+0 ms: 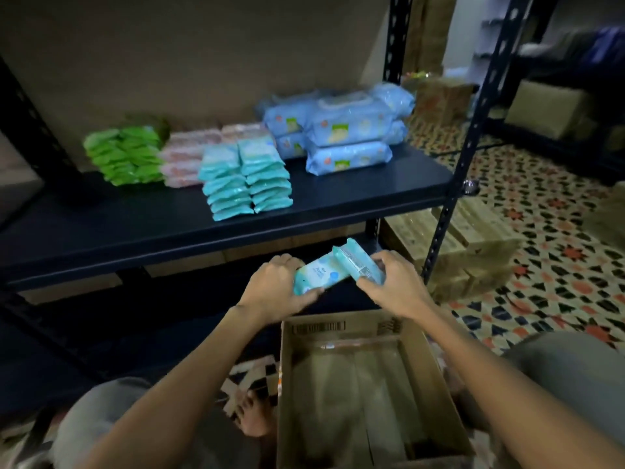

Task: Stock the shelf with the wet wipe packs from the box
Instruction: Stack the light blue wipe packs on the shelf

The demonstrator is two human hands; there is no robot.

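Both hands hold teal wet wipe packs in the air between the open cardboard box (426, 374) and the front edge of the dark shelf (142, 228). The left hand (275, 289) grips the left end of one pack (319, 274), thumb underneath and fingers curled over the top. The right hand (394, 284) pinches a second pack (358, 260), which lies tilted across the right end of the first, touching it. Both packs sit just below the shelf's front lip and above the box's far wall.

On the shelf, two stacks of teal packs (247, 177) stand near the front edge, with bare board to their left and a strip in front. Behind them are pink packs (189, 157), green packs (125, 154) to the left, and large blue packs (345, 130) toward the right end, close to the rear upright post (394, 38). The front right post (473, 130) rises beside the shelf's corner. Patterned floor (541, 204) lies open to the right.
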